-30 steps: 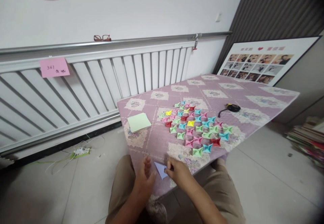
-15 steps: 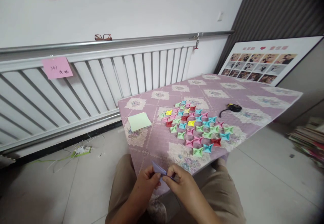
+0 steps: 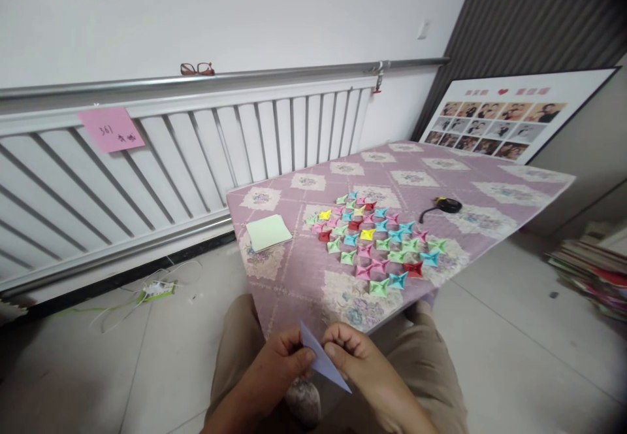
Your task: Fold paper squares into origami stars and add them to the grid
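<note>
A folded piece of light purple paper [image 3: 323,360], now a long pointed triangle, is held above the near corner of the table. My left hand [image 3: 289,355] pinches it at its left side, thumb on top. My right hand [image 3: 349,350] is closed at the paper's right edge, thumb and bent fingers against it. Farther forward, several small folded paper shapes [image 3: 367,234] in green, pink, blue, red and yellow stand in rows on the patterned tablecloth [image 3: 294,283]. A stack of pale green square sheets [image 3: 268,233] lies to their left.
A black tape measure [image 3: 448,205] lies on the table's right part. Behind the table are a white radiator [image 3: 274,133] with a pink note [image 3: 112,129] and glasses [image 3: 197,68] on the pipe. A photo board [image 3: 509,117] leans at the back right.
The purple paper has turned and now shows as a broader triangle pointing down to the right. My fingers have shifted along it. The view has moved slightly.
</note>
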Tool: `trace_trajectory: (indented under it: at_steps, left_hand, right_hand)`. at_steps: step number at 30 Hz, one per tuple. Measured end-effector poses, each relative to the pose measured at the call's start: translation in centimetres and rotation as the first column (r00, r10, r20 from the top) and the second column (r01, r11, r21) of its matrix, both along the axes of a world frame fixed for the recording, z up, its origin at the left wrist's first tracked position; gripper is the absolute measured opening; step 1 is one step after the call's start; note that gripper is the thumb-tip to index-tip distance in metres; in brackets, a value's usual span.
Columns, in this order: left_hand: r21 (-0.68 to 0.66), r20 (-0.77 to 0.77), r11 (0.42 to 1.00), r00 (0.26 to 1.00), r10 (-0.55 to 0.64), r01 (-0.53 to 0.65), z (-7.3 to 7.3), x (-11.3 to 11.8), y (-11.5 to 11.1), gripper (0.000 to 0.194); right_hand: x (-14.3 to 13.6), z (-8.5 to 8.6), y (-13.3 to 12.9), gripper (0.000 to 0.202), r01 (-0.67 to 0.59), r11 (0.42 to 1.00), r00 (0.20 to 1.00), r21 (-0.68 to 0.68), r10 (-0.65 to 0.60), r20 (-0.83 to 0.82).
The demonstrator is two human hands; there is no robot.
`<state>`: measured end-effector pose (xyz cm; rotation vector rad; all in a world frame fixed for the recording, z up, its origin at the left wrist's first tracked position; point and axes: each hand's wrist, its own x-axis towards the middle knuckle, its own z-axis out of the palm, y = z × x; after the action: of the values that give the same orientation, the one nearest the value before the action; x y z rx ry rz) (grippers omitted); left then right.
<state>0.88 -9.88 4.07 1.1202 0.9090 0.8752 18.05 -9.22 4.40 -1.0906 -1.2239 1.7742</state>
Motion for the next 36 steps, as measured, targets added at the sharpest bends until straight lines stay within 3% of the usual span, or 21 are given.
trace_trajectory:
  at_steps: [15, 24, 30, 36]
  left_hand:
    - [-0.004, 0.123, 0.998, 0.991, -0.055, 0.056, 0.1, -0.4, -0.5, 0.026]
    - [-0.010, 0.158, 0.996, 0.983, -0.089, 0.092, 0.2, -0.7, -1.0, 0.022]
    - [0.018, 0.084, 0.999, 0.996, -0.034, 0.033, 0.2, -1.1, -0.8, 0.020]
    - [0.037, 0.065, 0.998, 0.996, -0.053, 0.051, 0.4, -1.3, -0.8, 0.017]
  right_hand:
    - [0.0, -0.1, -1.0, 0.039, -0.078, 0.996, 0.963, -0.047, 0.063, -0.263]
    - [-0.1, 0.7, -1.4, 0.036, -0.076, 0.997, 0.966, -0.005, 0.072, -0.248]
    - [0.1, 1.5, -1.5, 0.032, -0.100, 0.995, 0.987, 0.011, 0.100, -0.127]
    - [0.0, 1.1, -1.6, 0.031, -0.104, 0.995, 0.986, -0.004, 0.102, -0.135]
